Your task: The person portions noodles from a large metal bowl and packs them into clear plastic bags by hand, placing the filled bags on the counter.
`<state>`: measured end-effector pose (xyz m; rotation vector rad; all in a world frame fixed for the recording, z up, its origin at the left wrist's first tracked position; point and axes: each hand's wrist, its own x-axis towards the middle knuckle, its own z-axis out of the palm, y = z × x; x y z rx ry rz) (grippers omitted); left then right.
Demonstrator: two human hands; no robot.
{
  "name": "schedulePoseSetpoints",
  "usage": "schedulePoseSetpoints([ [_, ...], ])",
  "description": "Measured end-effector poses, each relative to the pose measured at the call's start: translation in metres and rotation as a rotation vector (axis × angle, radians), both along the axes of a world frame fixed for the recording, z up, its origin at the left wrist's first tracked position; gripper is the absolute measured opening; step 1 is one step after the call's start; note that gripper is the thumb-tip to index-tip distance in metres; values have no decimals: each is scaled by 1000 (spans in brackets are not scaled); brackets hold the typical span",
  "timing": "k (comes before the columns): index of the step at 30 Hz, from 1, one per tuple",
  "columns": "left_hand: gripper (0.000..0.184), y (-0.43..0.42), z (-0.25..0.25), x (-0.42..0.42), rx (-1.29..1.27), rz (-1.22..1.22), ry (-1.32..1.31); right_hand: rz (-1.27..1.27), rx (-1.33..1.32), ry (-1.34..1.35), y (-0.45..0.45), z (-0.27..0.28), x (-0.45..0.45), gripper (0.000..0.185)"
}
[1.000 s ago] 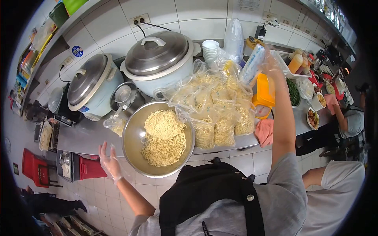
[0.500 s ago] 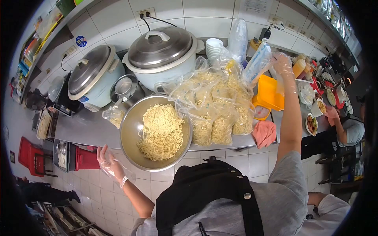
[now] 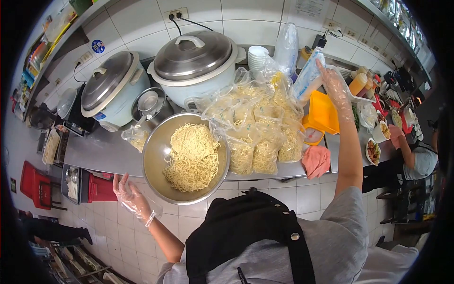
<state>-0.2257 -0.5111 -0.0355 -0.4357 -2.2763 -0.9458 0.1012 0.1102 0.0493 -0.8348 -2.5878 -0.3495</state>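
A clear plastic glove covers my left hand [image 3: 131, 198], which is held open with fingers apart, left of and below a steel bowl [image 3: 152, 182] of noodles [image 3: 191, 158]. My right hand [image 3: 332, 81], also gloved, reaches to the blue-and-white plastic pack [image 3: 307, 78] at the back, fingertips at its upper right edge. Whether those fingers grip the pack cannot be made out. Several bags of noodles [image 3: 266, 156] are piled between the bowl and an orange container [image 3: 325, 111]. A pink cloth [image 3: 316, 161] lies at the counter's front edge.
Two large lidded cookers [image 3: 194, 59] stand at the back left, near a steel pot [image 3: 163, 112]. White cups [image 3: 257, 57] are stacked behind the bags. Sauce bottles [image 3: 358, 83] and filled bowls [image 3: 373, 151] are at right. A co-worker [image 3: 418, 158] stands at far right.
My right hand has moved from just right of the pack to its upper edge, and the loose plastic around that hand has shifted. My left hand stays open and has moved slightly down.
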Motion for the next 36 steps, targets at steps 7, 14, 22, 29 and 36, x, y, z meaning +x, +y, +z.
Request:
schedulePoseSetpoints([
  [7, 22, 9, 6, 11, -50, 9, -11, 244, -444, 297, -28, 21, 9, 40],
  [14, 23, 8, 5, 10, -30, 9, -7, -37, -643, 818, 30, -7, -5, 40],
  [22, 23, 11, 6, 7, -33, -6, 35, 145, 68, 342, 10, 2, -18, 43],
  [29, 24, 6, 3, 7, -48, 2, 17, -87, -506, 255, 16, 28, -29, 22],
  [36, 25, -3, -5, 5, 9, 8, -60, -54, -704, 864, 8, 31, -33, 34],
])
